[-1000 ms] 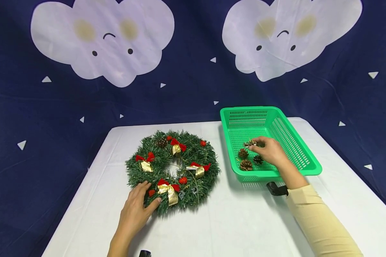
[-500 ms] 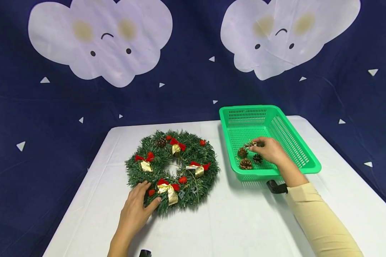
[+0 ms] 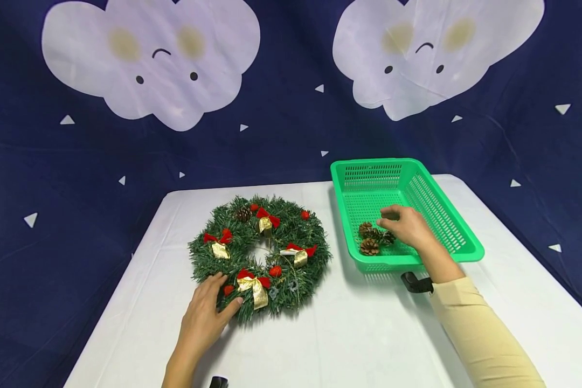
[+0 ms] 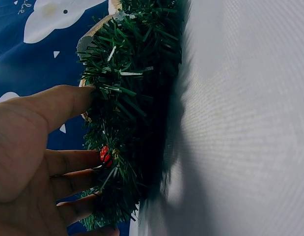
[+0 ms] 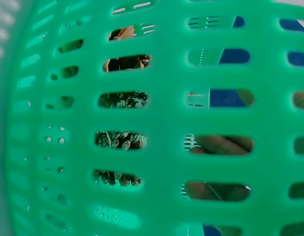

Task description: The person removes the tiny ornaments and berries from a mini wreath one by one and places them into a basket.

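Note:
A green Christmas wreath (image 3: 291, 229) with red-and-gold bows, red berries and a pinecone (image 3: 243, 214) lies flat on the white table. My left hand (image 3: 202, 312) rests on its near left edge, thumb and fingers spread; in the left wrist view the fingers (image 4: 73, 160) touch the greenery. Over the green plastic basket (image 3: 465, 229), my right hand (image 3: 407, 225) hovers with thumb and fingertips apart and nothing between them. Several pinecones (image 3: 369, 247) sit together in the basket's near left corner. The right wrist view looks through the slotted basket wall (image 5: 166, 118), which covers most of that hand.
The white-covered table (image 3: 349, 334) extends around the wreath and basket. Behind it hangs a dark blue cloth (image 3: 291, 145) with white clouds and triangles. The basket's raised near wall stands between my right wrist and the pinecones.
My right hand has let go of the pinecone it was pinching, which now lies among the others in the basket. The left hand and wreath have stayed put.

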`<action>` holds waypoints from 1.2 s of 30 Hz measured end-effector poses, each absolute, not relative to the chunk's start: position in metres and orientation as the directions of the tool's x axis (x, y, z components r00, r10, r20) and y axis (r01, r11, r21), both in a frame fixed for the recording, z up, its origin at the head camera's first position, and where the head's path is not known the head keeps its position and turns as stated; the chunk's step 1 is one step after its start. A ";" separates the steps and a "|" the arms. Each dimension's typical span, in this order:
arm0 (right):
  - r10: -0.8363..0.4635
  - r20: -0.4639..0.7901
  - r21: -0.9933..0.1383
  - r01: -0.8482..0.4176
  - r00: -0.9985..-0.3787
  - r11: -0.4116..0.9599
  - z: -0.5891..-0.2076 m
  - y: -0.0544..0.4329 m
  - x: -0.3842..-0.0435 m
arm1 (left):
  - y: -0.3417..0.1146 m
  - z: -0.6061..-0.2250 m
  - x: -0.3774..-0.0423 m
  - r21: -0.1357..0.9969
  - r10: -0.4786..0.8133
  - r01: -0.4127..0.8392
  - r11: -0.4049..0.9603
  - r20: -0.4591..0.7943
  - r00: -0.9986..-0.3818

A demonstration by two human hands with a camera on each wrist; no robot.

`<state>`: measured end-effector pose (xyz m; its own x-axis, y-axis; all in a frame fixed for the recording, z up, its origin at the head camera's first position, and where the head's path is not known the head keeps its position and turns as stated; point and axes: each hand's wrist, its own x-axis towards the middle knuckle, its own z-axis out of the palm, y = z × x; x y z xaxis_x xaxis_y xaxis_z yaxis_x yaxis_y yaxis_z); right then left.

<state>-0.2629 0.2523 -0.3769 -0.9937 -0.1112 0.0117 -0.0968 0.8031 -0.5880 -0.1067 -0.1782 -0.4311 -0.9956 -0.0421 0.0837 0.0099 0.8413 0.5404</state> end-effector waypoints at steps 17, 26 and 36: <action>-0.124 0.190 -0.676 -0.221 -0.974 0.703 -0.360 0.211 -0.249 | -0.178 -0.429 -0.107 0.539 -0.047 0.002 0.842 0.076 -0.996; -0.159 0.212 -0.727 -0.264 -0.964 0.634 -0.357 0.184 -0.247 | -0.177 -0.430 -0.105 0.545 -0.055 -0.016 0.838 0.056 -0.997; -0.191 0.229 -0.748 -0.298 -0.954 0.593 -0.351 0.160 -0.246 | -0.178 -0.429 -0.107 0.549 -0.052 -0.011 0.836 0.059 -0.997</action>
<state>-0.2456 0.1597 -0.3513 -0.9545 -0.1912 0.2290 -0.2982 0.5928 -0.7481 -0.1069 -0.1776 -0.4293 -0.9969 -0.0520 0.0592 -0.0110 0.8357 0.5491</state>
